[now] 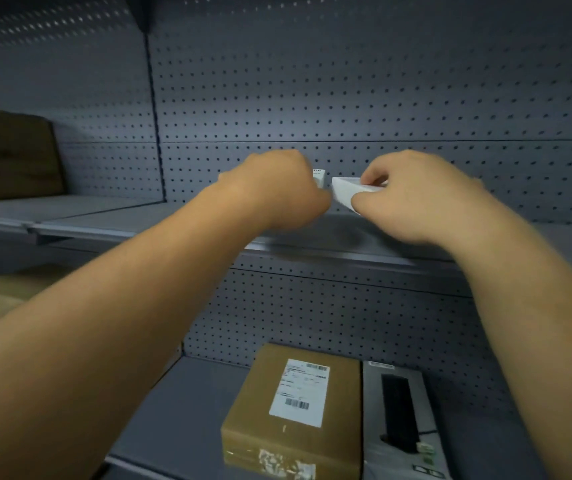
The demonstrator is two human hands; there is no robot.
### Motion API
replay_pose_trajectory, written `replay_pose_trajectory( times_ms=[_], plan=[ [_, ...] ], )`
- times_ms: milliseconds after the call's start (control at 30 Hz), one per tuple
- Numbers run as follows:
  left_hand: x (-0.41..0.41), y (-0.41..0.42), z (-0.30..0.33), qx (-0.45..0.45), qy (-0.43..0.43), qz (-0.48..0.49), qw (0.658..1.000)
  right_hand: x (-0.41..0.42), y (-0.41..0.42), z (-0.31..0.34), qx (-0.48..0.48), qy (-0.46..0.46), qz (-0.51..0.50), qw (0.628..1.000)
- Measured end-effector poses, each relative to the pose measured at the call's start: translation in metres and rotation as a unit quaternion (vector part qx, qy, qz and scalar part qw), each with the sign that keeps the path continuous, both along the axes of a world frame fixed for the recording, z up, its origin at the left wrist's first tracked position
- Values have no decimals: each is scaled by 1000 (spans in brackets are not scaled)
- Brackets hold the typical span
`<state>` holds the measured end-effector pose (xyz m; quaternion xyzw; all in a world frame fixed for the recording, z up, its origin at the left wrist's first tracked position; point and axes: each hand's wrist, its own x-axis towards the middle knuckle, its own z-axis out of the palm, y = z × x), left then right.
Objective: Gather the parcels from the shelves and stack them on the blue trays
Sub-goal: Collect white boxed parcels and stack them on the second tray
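Observation:
Both my arms reach onto the middle grey shelf (173,220). My right hand (416,195) pinches a small white box (345,190) between thumb and fingers, lifted slightly above the shelf. My left hand (277,188) is curled round another small white box (319,176), of which only a corner with red print shows past the knuckles. On the shelf below lie a brown cardboard parcel (295,410) with a white shipping label and, touching its right side, a grey box (402,420) printed with a black shape.
A large brown carton (11,154) stands on the left bay's shelf. Another cardboard box (0,292) sits lower left. A grey pegboard back panel (381,98) closes the shelving behind. No blue tray is in view.

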<state>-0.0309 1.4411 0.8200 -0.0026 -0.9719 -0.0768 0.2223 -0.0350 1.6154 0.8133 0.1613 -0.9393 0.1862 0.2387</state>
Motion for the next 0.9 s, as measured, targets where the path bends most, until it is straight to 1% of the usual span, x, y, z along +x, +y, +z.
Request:
replay_pose_trajectory(
  times_ms=[200, 300, 400, 533, 667, 767, 900],
  plan=[
    [37, -57, -8, -1, 6, 74, 997, 5, -65, -8, -3, 11, 70, 998],
    [55, -85, -12, -4, 3, 123, 992, 7, -100, -11, -5, 8, 113, 994],
    [73, -111, -13, 0, 18, 175, 984, 8, -130, -13, -6, 6, 159, 987],
    [95, -139, -15, -7, 40, 238, 970, 11, -166, -15, -15, 13, 226, 974],
    [120, -157, -17, -38, 23, 301, 953, 19, -198, -17, -15, 22, 288, 957],
    [136, -168, -21, -34, 33, 342, 939, 24, -216, -20, -14, 21, 332, 943],
    [155, -181, -30, -37, 16, 398, 916, 31, -234, -25, -17, 23, 391, 920]
  ],
)
